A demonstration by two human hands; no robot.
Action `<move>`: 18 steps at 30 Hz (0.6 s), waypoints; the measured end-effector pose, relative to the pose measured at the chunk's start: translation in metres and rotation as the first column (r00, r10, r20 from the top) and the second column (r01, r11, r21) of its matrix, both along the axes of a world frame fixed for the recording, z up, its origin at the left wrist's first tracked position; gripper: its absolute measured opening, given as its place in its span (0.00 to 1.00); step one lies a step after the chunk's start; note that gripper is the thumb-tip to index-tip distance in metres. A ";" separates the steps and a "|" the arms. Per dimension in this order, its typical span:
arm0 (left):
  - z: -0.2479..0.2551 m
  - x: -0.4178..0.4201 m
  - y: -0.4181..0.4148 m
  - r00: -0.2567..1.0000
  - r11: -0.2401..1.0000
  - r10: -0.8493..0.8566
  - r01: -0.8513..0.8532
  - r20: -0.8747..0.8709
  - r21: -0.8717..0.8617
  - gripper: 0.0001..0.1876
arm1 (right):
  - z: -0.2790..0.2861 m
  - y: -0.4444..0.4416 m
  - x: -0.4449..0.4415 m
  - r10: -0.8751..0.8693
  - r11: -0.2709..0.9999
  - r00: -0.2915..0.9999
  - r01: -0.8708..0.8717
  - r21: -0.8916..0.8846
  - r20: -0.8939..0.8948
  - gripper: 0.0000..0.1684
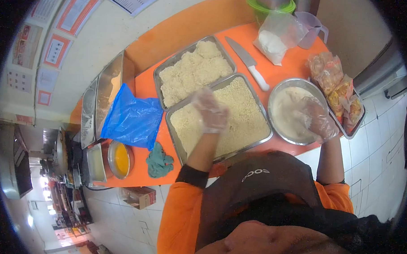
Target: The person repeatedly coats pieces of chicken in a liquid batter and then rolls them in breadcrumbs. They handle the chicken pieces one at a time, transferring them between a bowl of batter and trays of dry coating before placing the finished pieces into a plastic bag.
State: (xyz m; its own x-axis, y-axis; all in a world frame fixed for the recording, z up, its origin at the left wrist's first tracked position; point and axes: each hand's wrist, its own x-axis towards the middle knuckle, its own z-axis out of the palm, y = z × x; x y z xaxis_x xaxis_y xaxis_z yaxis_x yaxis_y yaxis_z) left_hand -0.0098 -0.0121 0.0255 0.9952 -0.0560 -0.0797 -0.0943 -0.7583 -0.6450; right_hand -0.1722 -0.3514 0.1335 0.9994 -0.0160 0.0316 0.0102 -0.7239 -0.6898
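Both of my hands wear clear plastic gloves. My left hand is over the near metal tray of pale breadcrumbs, close to its left side; motion blurs its fingers. At the steel bowl of whitish batter, my right hand reaches in over the right rim. Its fingertips are down at the batter, and whether they grip a piece is hidden. Behind the near tray, another metal tray holds several crumb-coated pieces.
A kitchen knife lies behind the bowl. Bagged food pieces fill a tray at right. A bag of white powder and a plastic jug stand behind. Leftward are a blue bag, a green cloth and a bowl of yellow liquid.
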 end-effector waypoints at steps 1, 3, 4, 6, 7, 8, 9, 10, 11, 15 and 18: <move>-0.015 -0.006 -0.001 0.997 0.972 -0.071 0.069 -0.001 -0.224 0.46 | 0.005 0.003 0.002 0.015 0.998 1.000 -0.015 -0.062 0.000 0.27; -0.024 -0.002 -0.002 0.990 0.904 -0.133 0.138 0.040 -0.404 0.44 | 0.008 0.005 0.003 0.028 0.976 0.999 -0.018 -0.219 0.046 0.27; -0.013 0.001 -0.008 0.991 0.917 -0.116 0.132 0.065 -0.375 0.42 | 0.002 0.005 0.003 -0.014 0.980 0.998 0.026 -0.199 0.061 0.28; 0.011 0.003 -0.008 0.991 0.950 -0.086 0.112 0.102 -0.291 0.38 | -0.015 -0.002 0.006 -0.105 0.980 0.990 0.120 -0.156 0.098 0.31; 0.023 0.004 0.002 0.991 0.974 -0.068 0.091 0.116 -0.205 0.35 | -0.015 -0.005 0.006 -0.069 0.975 0.992 0.090 -0.204 0.109 0.30; 0.035 0.008 0.008 0.988 0.996 -0.077 0.083 0.137 -0.039 0.33 | -0.015 -0.008 0.007 -0.032 0.966 0.993 0.061 -0.251 0.117 0.30; 0.043 -0.001 0.016 0.983 0.984 -0.103 0.078 0.151 0.162 0.31 | -0.014 -0.009 0.003 0.011 0.954 0.994 0.022 -0.298 0.108 0.30; 0.055 0.000 0.019 0.975 0.934 -0.132 0.061 0.181 0.352 0.29 | -0.008 -0.013 0.009 -0.042 0.993 0.999 0.041 -0.109 -0.003 0.28; 0.064 -0.007 0.025 0.974 0.893 -0.152 0.063 0.166 0.446 0.28 | -0.008 -0.016 0.009 -0.022 0.996 0.998 0.028 -0.089 0.065 0.28; 0.083 -0.012 0.040 0.975 0.970 -0.206 0.214 -0.083 0.115 0.23 | -0.034 -0.014 0.002 -0.154 0.865 0.988 0.133 0.483 0.003 0.26; 0.072 -0.020 0.041 0.910 0.842 -0.195 -0.036 -0.366 -0.538 0.21 | -0.046 -0.021 0.002 -0.112 0.881 0.994 0.109 0.461 -0.022 0.26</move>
State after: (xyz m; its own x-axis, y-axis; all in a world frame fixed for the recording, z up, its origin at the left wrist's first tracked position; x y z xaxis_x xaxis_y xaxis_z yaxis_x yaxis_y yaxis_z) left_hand -0.0295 0.0289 0.0977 0.8750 -0.2810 -0.3943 -0.3245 -0.9447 -0.0468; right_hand -0.1701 -0.3724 0.0876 0.9901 -0.1402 -0.0010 -0.0465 -0.3215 -0.9458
